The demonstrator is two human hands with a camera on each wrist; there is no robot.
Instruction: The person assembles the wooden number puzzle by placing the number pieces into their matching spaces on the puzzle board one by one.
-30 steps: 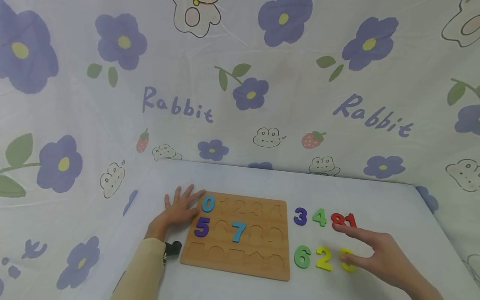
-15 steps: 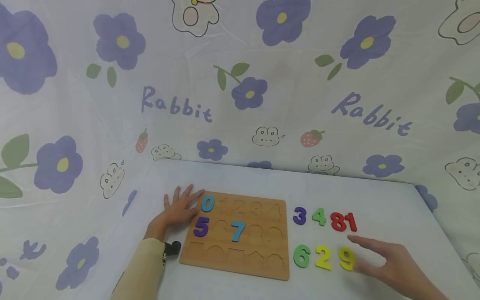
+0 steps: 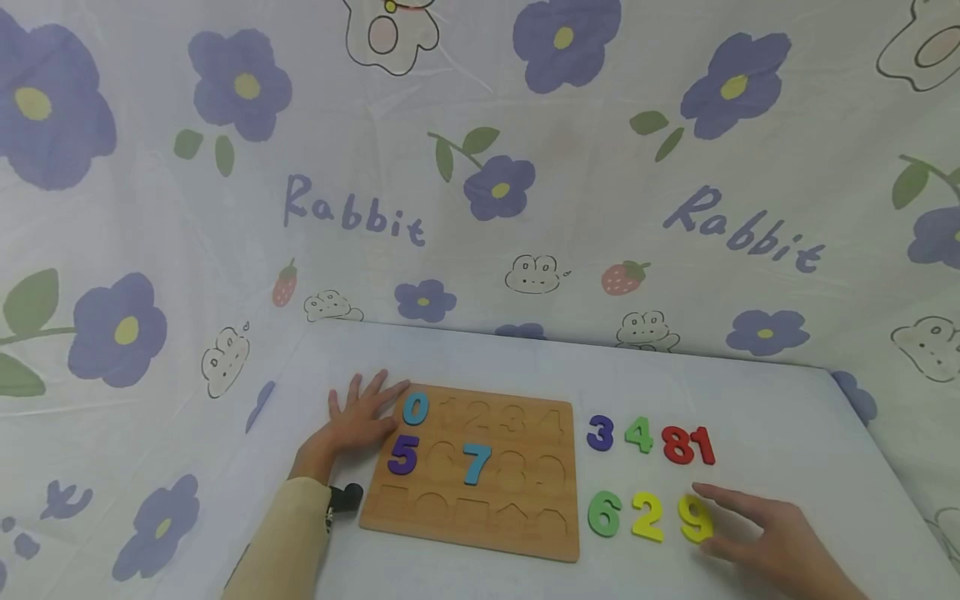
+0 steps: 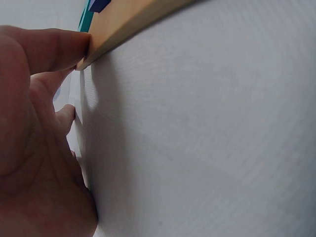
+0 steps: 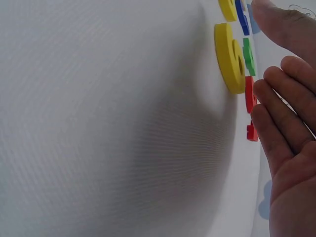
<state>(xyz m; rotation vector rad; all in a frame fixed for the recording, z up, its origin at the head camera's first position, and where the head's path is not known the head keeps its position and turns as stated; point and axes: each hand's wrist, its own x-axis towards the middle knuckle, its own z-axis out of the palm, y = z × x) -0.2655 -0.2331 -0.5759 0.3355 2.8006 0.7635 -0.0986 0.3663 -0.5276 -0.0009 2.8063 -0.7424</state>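
In the head view a wooden number puzzle board [image 3: 480, 533] lies on the white table. A light blue 0 [image 3: 416, 408], a purple 5 [image 3: 403, 456] and a light blue 7 [image 3: 476, 463] sit on it. My left hand [image 3: 362, 419], fingers spread, touches the board's upper left edge with thumb and index finger. Over at the right, my right hand [image 3: 772, 533] hovers around the yellow 9 [image 3: 693, 518], thumb and index finger apart on either side. The right wrist view shows that yellow 9 [image 5: 229, 59] flat on the table, with the fingers straight and clear of it.
Right of the board lie a purple 3 [image 3: 600, 433], a green 4 [image 3: 640, 435], a red 8 [image 3: 677, 446] and a red 1 [image 3: 703, 446]. Nearer are a green 6 [image 3: 604, 513] and a yellow 2 [image 3: 648, 517]. A patterned cloth [image 3: 465, 108] hangs behind the table.
My right hand has drawn back from above the red 8 and 1, moving nearer and lower around the yellow 9. My left hand stays at the board's edge.
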